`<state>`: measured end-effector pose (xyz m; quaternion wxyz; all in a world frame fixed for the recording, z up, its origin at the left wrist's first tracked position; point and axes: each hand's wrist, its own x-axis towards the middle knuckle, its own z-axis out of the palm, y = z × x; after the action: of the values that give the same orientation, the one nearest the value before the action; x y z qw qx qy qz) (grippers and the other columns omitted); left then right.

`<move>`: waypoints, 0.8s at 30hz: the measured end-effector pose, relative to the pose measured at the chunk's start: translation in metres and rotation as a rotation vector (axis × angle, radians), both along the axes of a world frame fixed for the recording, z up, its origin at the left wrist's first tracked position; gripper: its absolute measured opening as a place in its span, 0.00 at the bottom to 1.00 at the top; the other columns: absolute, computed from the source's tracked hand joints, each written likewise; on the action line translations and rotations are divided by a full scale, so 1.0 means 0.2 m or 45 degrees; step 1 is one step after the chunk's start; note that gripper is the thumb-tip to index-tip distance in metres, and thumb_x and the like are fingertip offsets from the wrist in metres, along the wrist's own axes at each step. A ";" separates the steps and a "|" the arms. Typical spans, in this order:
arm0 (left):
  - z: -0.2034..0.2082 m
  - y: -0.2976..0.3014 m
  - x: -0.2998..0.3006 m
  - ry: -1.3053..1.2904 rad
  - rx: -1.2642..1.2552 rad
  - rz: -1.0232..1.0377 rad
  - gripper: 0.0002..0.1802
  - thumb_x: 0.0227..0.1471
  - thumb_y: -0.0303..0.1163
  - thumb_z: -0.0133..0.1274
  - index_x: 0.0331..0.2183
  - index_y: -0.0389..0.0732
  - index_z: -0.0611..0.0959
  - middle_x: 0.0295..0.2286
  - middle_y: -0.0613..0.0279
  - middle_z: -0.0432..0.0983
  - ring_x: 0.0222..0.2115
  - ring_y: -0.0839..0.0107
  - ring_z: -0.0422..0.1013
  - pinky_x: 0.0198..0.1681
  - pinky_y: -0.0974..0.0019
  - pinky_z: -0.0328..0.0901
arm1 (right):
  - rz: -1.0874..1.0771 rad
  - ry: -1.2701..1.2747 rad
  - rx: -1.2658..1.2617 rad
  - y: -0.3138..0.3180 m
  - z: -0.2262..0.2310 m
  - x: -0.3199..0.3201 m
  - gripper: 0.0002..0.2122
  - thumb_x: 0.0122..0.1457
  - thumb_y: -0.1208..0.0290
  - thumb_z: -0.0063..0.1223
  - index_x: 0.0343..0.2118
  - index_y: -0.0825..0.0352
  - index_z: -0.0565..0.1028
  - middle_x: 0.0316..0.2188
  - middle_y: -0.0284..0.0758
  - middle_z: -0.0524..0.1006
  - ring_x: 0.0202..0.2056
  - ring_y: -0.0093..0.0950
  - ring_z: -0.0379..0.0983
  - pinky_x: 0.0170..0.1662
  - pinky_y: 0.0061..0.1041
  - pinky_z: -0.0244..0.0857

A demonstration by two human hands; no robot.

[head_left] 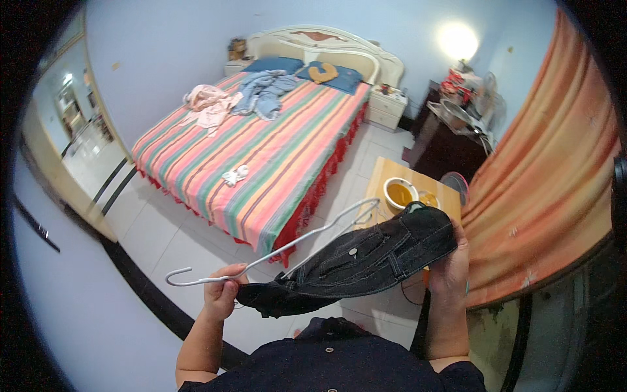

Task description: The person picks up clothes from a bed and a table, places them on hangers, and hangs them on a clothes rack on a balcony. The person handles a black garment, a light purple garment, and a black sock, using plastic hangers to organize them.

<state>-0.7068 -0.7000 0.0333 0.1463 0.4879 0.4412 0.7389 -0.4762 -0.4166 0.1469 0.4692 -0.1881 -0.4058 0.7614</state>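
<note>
A black denim garment [356, 258] with a waist button, belt loops and pale stitching is stretched between my hands; whether it is trousers, shorts or a skirt I cannot tell. My left hand [224, 291] is closed, pinching a white wire clothes hanger [302, 242] below its hook and the garment's left end. One hanger arm lies outside the garment on the far side, while the other runs down to its waistband. At the garment's right end my right hand [450, 261] is closed on the cloth, its fingers mostly hidden behind.
Beyond stands a bed [215, 157] with a striped cover, crumpled clothes [264, 91] and a white cloth [236, 174]. A wooden table [385, 171] holds a white bowl [400, 191]. To the right hangs an orange curtain [542, 170]; a dark cabinet [444, 150] carries pots.
</note>
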 end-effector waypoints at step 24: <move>0.20 1.17 0.62 -0.384 -0.180 -0.182 0.15 0.56 0.36 0.41 0.37 0.34 0.73 0.25 0.68 0.67 0.24 0.80 0.61 0.29 0.78 0.56 | -0.790 0.089 0.123 0.47 -0.09 0.94 0.10 0.56 0.71 0.41 0.39 0.67 0.71 0.34 0.37 0.75 0.34 0.30 0.73 0.38 0.28 0.69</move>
<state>-0.5823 -0.4664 0.0724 0.2969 0.3903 0.4292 0.7585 -0.2873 -0.3224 0.1298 0.7011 -0.2541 -0.3486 0.5677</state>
